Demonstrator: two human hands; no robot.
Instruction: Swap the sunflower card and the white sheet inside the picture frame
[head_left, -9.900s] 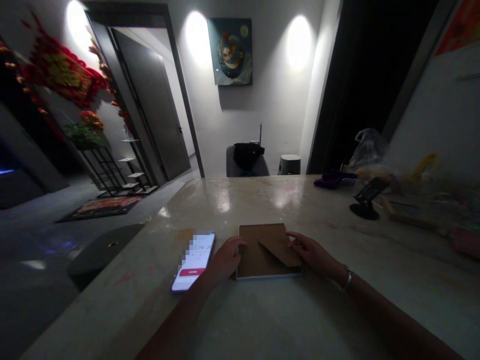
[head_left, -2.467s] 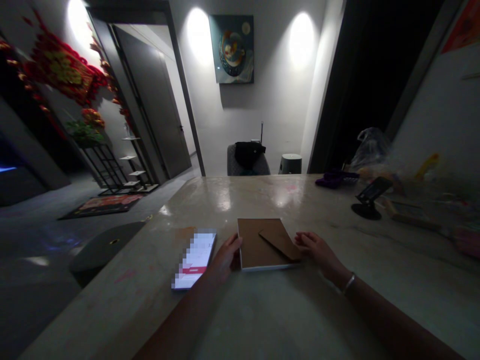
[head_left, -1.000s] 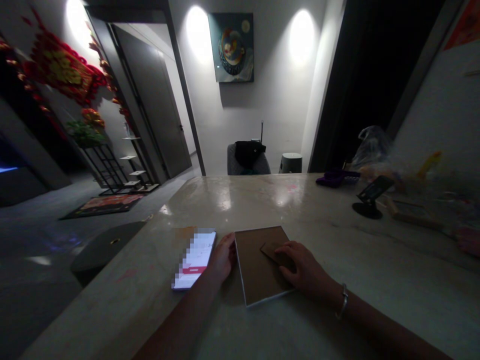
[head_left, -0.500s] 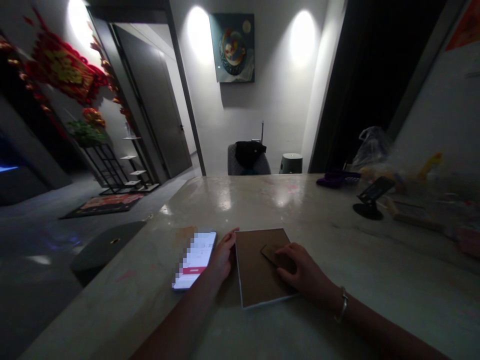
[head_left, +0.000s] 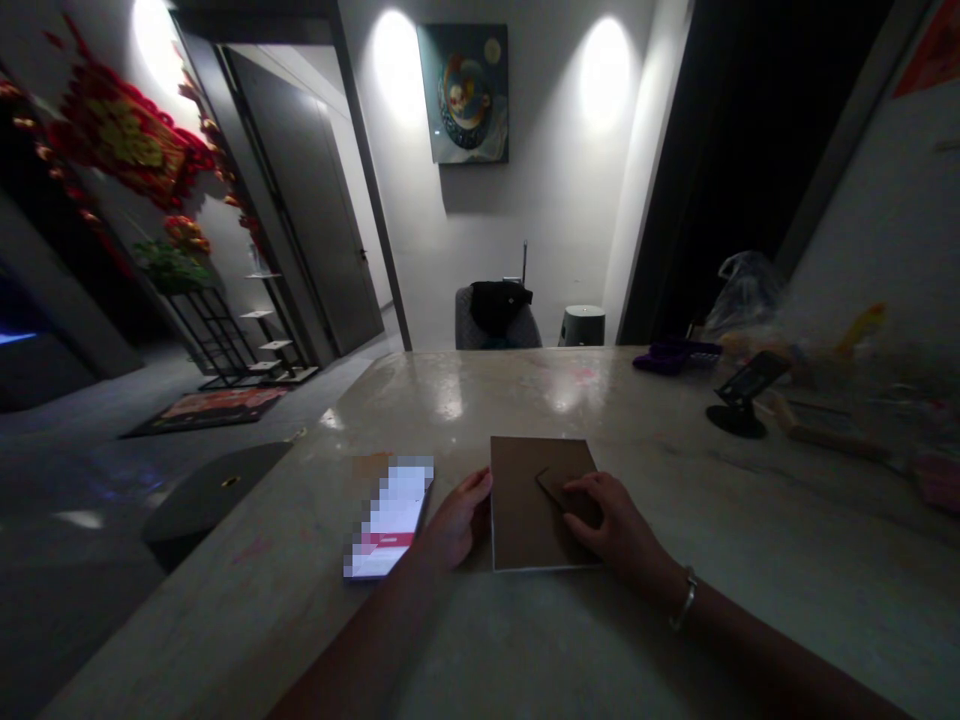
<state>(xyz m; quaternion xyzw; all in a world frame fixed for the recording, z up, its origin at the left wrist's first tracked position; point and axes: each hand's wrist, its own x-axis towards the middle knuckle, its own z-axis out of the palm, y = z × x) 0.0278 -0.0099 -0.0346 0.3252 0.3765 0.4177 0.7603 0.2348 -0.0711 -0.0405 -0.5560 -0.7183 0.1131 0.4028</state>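
A brown rectangular board [head_left: 517, 530] with a thin white rim lies before me, like the back of a photo frame. Dark lines on it form the corner of what looks like a flap [head_left: 553, 484]. My left hand [head_left: 461, 520] grips the board's left edge, thumb on the edge and other fingers partly hidden. Over the right part of the board, my right hand [head_left: 607, 515] curves around the flap, with thumb and forefinger at its sides; its other fingers are mostly hidden. Left of my left hand lies a lit phone [head_left: 391, 515], partly blurred out.
The pale stone table [head_left: 510, 650] carries everything. A black phone stand [head_left: 739, 400] stands to the right, with a purple item [head_left: 675, 357], a clear plastic bag [head_left: 746, 290] and a wooden frame [head_left: 825, 425] near it. A dark stool [head_left: 217, 500] is at the left edge.
The board has shifted away from me and slightly right, and now sits squarer. Both hands have moved with it, keeping their contact. The phone stays put.
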